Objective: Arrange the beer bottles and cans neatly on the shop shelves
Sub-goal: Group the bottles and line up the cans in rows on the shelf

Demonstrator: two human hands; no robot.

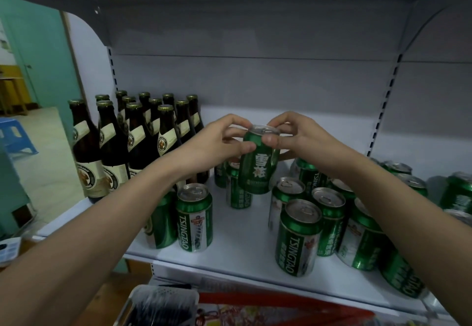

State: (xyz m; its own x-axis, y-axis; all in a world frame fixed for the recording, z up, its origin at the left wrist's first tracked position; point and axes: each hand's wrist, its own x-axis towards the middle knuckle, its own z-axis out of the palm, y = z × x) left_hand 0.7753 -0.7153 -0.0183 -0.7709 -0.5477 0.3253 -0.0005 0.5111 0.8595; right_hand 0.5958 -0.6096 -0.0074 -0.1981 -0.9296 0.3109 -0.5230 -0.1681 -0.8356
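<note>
Pinching the green aluminium beer can (258, 162) only at its rim with your left hand (217, 144) and right hand (296, 134), you risk dropping it onto the green cans (238, 188) standing just beneath your grip

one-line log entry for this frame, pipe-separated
phase: placing can | left hand: pinches green can near top | right hand: pinches rim | can: held above shelf | bottles: grouped left

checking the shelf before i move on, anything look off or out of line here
Yes. The green cans stand in loose, uneven clusters with labels facing different ways, unlike the tidy brown bottles. One can is held tilted above the shelf by both hands.
</note>
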